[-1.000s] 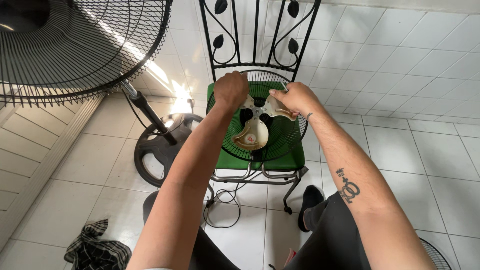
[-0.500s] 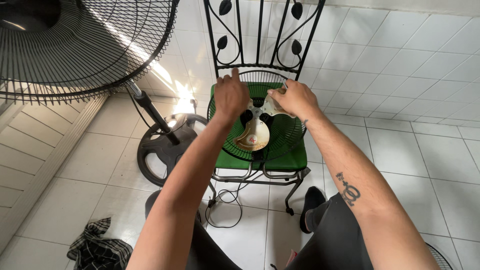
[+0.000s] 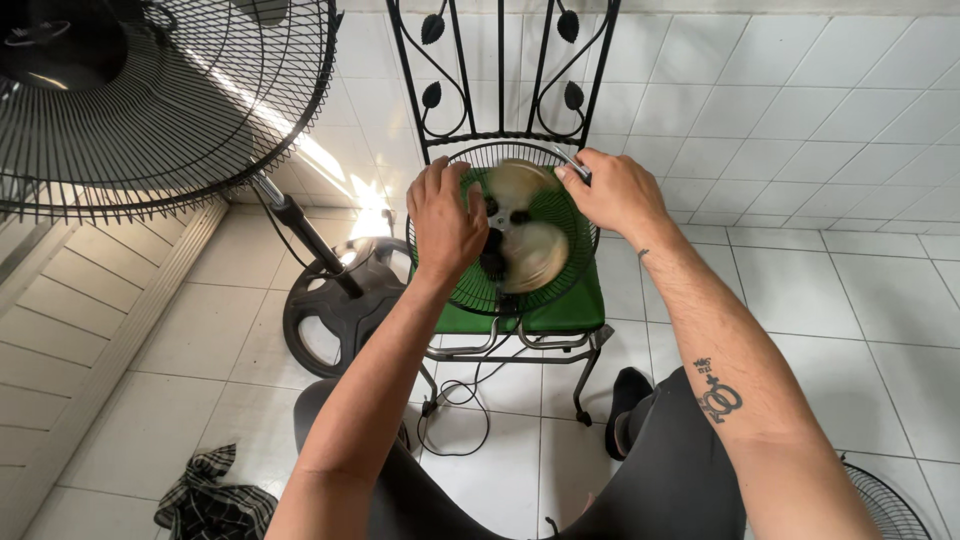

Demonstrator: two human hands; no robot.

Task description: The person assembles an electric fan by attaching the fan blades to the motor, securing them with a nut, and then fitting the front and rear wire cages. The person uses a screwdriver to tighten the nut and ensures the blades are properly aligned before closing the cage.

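A small fan lies face up on the green seat (image 3: 572, 312) of a black iron chair (image 3: 500, 75). Its cream blades (image 3: 530, 250) are blurred, turning inside the round wire guard (image 3: 500, 152). My left hand (image 3: 445, 215) lies over the guard's left side with its fingers curled at the rim. My right hand (image 3: 612, 190) grips the guard's rim at the upper right, thumb and fingers pinched on the wire. Both forearms reach in from below; the right one bears a tattoo.
A big black standing fan (image 3: 150, 90) leans in at the upper left, its pole running down to a round base (image 3: 335, 315) beside the chair. A cable (image 3: 462, 412) loops under the seat. A checked cloth (image 3: 215, 495) lies on the tiled floor; another wire guard (image 3: 888, 505) shows at the lower right.
The blades, still and held by both hands before, now spin in a blur. Both hands have shifted outward onto the guard's rim. The view has come closer.
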